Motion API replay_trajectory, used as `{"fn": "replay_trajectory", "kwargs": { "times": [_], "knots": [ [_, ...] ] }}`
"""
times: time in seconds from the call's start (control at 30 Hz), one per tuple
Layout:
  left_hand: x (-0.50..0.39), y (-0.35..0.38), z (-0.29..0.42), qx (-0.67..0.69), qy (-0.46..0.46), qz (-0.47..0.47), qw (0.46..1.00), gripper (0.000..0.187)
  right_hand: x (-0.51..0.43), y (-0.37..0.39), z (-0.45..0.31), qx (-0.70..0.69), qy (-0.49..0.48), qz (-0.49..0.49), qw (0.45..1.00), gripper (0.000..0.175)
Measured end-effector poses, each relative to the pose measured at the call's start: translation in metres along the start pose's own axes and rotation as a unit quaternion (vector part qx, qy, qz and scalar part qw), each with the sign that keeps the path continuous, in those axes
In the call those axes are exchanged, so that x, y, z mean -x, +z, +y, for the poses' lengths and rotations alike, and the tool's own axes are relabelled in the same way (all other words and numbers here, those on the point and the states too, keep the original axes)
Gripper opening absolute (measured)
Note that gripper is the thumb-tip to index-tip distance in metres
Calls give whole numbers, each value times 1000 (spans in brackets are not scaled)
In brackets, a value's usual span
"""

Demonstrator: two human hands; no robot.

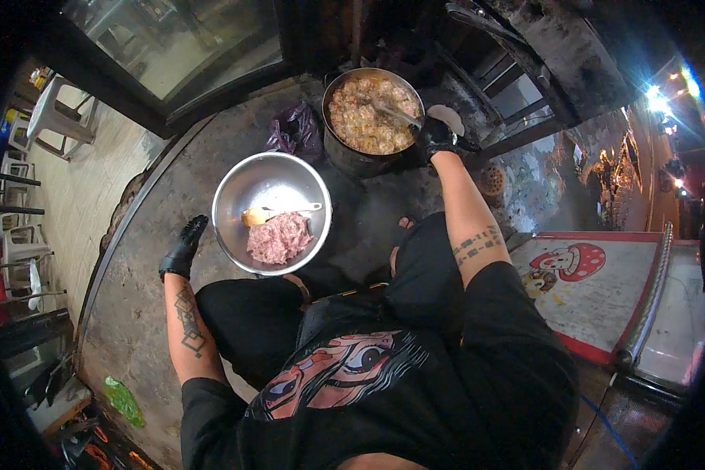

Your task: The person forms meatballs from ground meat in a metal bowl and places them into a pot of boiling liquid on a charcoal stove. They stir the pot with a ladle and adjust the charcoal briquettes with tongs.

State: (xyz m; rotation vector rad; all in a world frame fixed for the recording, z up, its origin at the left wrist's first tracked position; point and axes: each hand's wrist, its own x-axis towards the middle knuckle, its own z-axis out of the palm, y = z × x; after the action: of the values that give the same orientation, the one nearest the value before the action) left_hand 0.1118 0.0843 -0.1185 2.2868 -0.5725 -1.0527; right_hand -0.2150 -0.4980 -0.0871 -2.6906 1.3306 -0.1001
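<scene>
My right hand [437, 136], in a black glove, grips the handle of a metal stirring utensil [400, 113]. Its far end dips into a deep pot [352, 160] of bubbling liquid crowded with pale meatballs [367, 111]. Left of the pot stands a steel mixing bowl [244, 182]. Inside it, a mound of raw minced meat [279, 239] lies against a spoon [296, 207] and a yellowish-brown piece [255, 217] that I cannot identify. My left hand [185, 247], also black-gloved, is just left of the bowl's rim, fingers extended and holding nothing.
A purple plastic bag [296, 132] sits between bowl and pot. Behind is a dark-framed glass panel [211, 41]. Plastic stools [61, 117] stand on the tiled floor at left. A green plastic piece [123, 400] lies lower left. A red-edged panel with a mushroom picture [587, 294] is at right.
</scene>
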Motion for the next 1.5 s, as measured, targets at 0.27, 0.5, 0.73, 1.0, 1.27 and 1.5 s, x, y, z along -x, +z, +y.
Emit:
{"fn": "replay_trajectory", "kwargs": {
  "times": [0.27,0.5,0.73,1.0,1.27,1.5],
  "knots": [
    [-19,-6,0,26,38,-35,998,52,-42,65,23,-625,250,-190,714,43],
    [-1,-2,29,18,29,-11,999,42,-60,65,23,-658,267,-187,679,28],
    [-9,-3,12,-8,21,-9,1000,44,-57,57,21,-574,246,-199,755,32],
    [-3,-5,23,-29,-8,-35,999,48,-62,62,11,-490,235,-122,830,42],
    [-40,-7,-45,114,182,-81,973,50,-22,4,10,-41,-28,23,998,47],
    [-34,-6,-55,49,183,-27,982,56,-23,-23,9,-36,21,49,998,30]
  ]
}}
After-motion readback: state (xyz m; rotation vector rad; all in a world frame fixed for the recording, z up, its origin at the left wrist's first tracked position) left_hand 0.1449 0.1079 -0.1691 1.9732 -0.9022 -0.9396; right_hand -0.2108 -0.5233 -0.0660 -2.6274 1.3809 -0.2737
